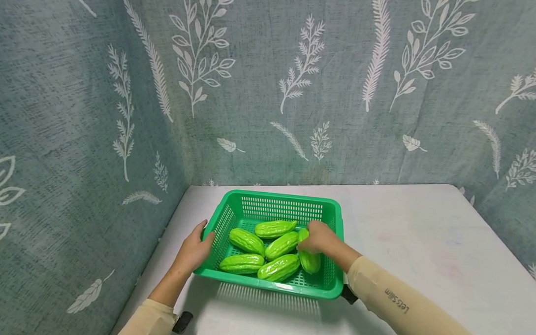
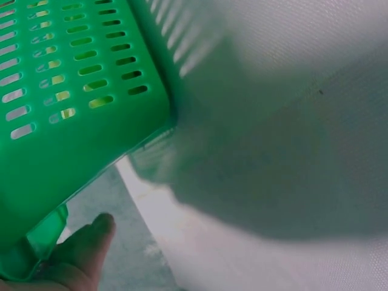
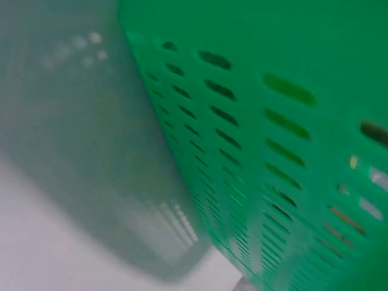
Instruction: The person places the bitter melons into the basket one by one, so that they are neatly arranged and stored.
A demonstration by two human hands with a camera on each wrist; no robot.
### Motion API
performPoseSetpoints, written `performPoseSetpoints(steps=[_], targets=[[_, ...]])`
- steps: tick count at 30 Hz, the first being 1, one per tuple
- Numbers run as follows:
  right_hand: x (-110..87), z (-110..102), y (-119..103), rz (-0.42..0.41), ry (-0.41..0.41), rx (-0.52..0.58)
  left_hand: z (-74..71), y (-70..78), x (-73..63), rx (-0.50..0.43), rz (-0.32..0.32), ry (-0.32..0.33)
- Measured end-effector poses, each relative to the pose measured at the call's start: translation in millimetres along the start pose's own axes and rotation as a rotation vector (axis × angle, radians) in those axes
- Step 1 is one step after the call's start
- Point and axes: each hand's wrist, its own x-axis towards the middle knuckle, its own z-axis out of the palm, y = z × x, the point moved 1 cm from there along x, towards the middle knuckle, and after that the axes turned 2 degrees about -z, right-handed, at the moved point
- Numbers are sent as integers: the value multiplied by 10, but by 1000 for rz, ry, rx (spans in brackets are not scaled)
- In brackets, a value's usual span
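A green plastic basket (image 1: 270, 285) with slotted walls holds several bright green, ridged bitter melons (image 1: 279, 267). At its left wall, my left hand (image 1: 195, 249) grips the rim, thumb over the edge and fingers outside. In the left wrist view, that hand (image 2: 66, 260) shows at the basket's outer corner. My right hand (image 1: 319, 238) reaches over the right wall and grips the upper part of a bitter melon (image 1: 310, 261), covering part of it. Its fingertips are partly hidden. The right wrist view is filled by the basket's outer wall (image 3: 242, 151), which hides that hand.
The basket rests on a white-covered table (image 1: 407, 241), casting a shadow toward the front. Grey-green curtains (image 1: 262, 88) with white leaf prints stand behind the table and along its left side. More white tabletop stretches to the right.
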Motion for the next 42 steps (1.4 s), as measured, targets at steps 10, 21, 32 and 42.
performPoseSetpoints(steps=[10,21,32,42], targets=[[-26,-345,20,-34,49,221,4,-17,17,-22,3,-37],[-103,-873,67,-32,92,465,25,-28,47,-30,-7,-35],[-216,-1233,288,1,135,621,11,-39,25,-70,-39,-39],[-340,-1437,667,45,173,644,35,-47,34,-96,-40,-43]])
